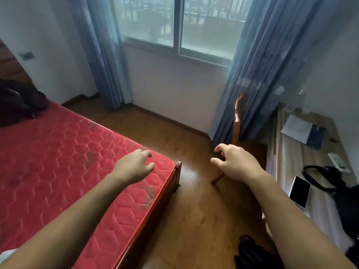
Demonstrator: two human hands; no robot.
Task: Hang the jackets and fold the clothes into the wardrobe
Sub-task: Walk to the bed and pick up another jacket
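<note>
At the upper left edge of the frame a dark heap of clothes (pixel 18 102) lies on a red quilted mattress (pixel 58 152) that fills the left half of the picture. Above the heap, a switch plate (pixel 26 55) sits on the white wall. A blue-grey curtain (pixel 104 55) hangs left of centre, down to the wooden floor (pixel 184 210).

The left hand (pixel 134 167) reaches out at mid-frame over the right corner of the mattress, palm down, fingers loosely bent and grasping nothing. Whether it touches the fabric cannot be told. Just right of it shows the corner of the wooden bed frame (pixel 177 171). A window (pixel 178 22) takes up the top centre.

The right hand (pixel 235 164) is stretched out right of centre over the floor, fingers also loosely curled, thumb apart, empty. Behind it stands a wooden chair (pixel 238 117), its back against a second curtain (pixel 268 65). At the bottom edge, below the right forearm, a dark bundle (pixel 252 253) lies on the floor; what it is cannot be told.

Along the right side runs a desk (pixel 291 152). On it, from top to bottom of the frame, are a clear glass (pixel 293 101), a booklet (pixel 303 131), a white remote (pixel 338 162), a black bag (pixel 330 177) and, beside the bag, a phone (pixel 299 191) lying screen up.
</note>
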